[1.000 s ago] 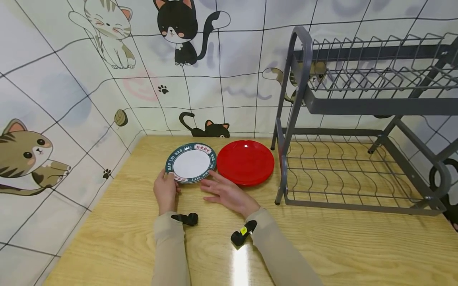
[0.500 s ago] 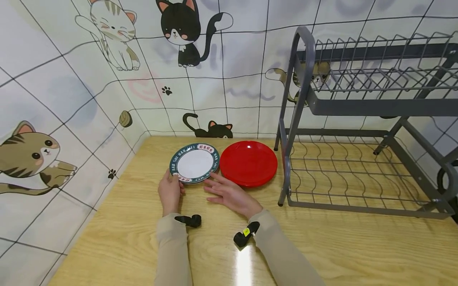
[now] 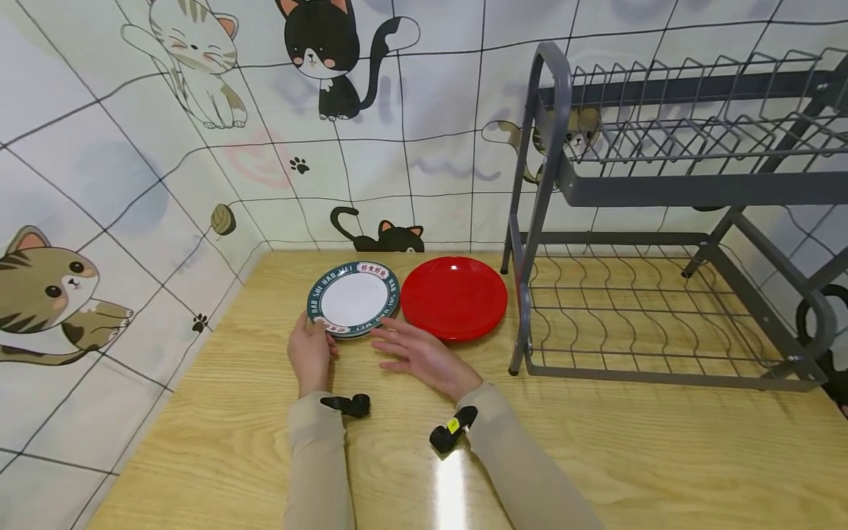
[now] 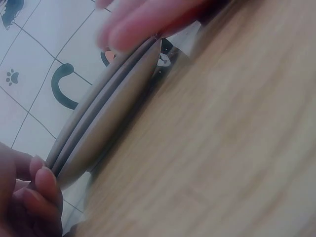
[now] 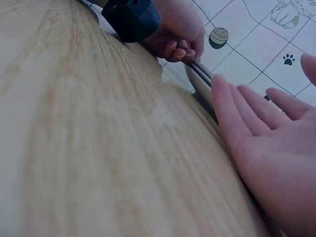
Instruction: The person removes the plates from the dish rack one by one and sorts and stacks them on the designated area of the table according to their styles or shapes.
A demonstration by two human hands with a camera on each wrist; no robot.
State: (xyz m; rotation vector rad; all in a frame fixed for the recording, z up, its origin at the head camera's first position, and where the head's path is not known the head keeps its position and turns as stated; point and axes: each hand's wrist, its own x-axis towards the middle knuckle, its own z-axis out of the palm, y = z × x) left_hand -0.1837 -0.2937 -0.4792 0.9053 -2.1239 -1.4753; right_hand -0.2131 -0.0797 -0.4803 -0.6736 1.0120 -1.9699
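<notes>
A small stack of plates lies on the wooden table, the top plate (image 3: 352, 298) white with a green lettered rim. My left hand (image 3: 310, 357) pinches the near left edge of the stack. In the left wrist view several stacked rims (image 4: 106, 108) show edge-on, with the left fingers (image 4: 47, 185) curled at their lower end. My right hand (image 3: 424, 357) is at the near right edge, its fingers extended. The right wrist view shows the right palm (image 5: 271, 143) with nothing in it; whether its fingertips touch the rim I cannot tell. A red plate (image 3: 454, 298) lies just right of the stack.
On the right stands a two-tier grey metal dish rack (image 3: 530, 294) with wire shelves. Tiled walls (image 3: 437, 169) with cat drawings rise behind and to the left of the table (image 3: 397, 456). Black cameras are strapped to both wrists.
The head view has shifted slightly. Both hands and the plates keep nearly the same places, and the left hand still holds the stack's edge.
</notes>
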